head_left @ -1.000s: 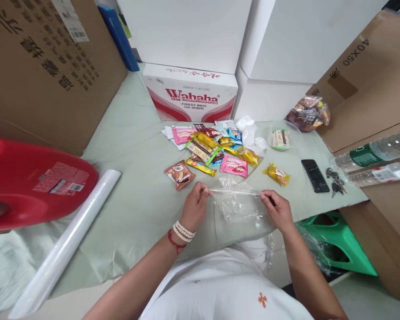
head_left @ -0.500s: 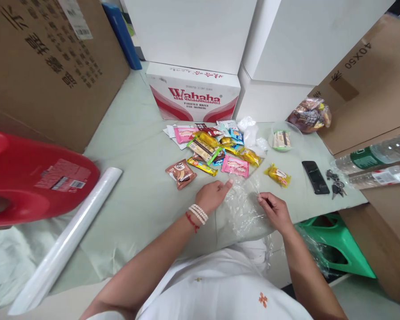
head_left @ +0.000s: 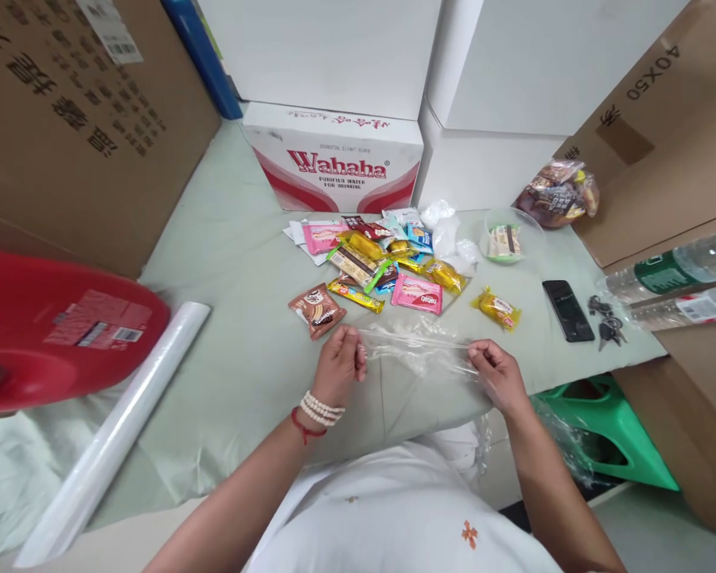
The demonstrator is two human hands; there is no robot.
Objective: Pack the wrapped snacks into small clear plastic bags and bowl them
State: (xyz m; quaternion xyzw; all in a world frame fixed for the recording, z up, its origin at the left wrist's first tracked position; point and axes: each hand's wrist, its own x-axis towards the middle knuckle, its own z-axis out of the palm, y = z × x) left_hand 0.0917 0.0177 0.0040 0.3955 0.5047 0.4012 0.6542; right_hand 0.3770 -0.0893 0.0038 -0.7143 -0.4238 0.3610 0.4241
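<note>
A clear plastic bag (head_left: 418,350) is stretched sideways between my two hands, low over the near part of the table. My left hand (head_left: 340,362) is closed on its left end, with a bead bracelet and a red string on the wrist. Its right end is pinched in my right hand (head_left: 498,374). Just beyond the bag lies a pile of wrapped snacks, with a pink packet (head_left: 418,294), a brown packet (head_left: 317,310), a green-edged bar (head_left: 358,267) and a yellow bar (head_left: 356,297). One yellow-wrapped snack (head_left: 496,309) lies apart, beyond my right hand.
A clear bowl (head_left: 534,231) holds a snack bar. To the right are a phone (head_left: 568,310), keys (head_left: 609,328) and plastic bottles (head_left: 680,274). A Wahaha carton (head_left: 340,163) stands behind. At left are a red jug (head_left: 65,334) and a plastic roll (head_left: 119,422).
My left hand has moved left and now grips the bag's left end. The bag, loose and crumpled before, is drawn out between both hands. My right hand stays nearly in place.
</note>
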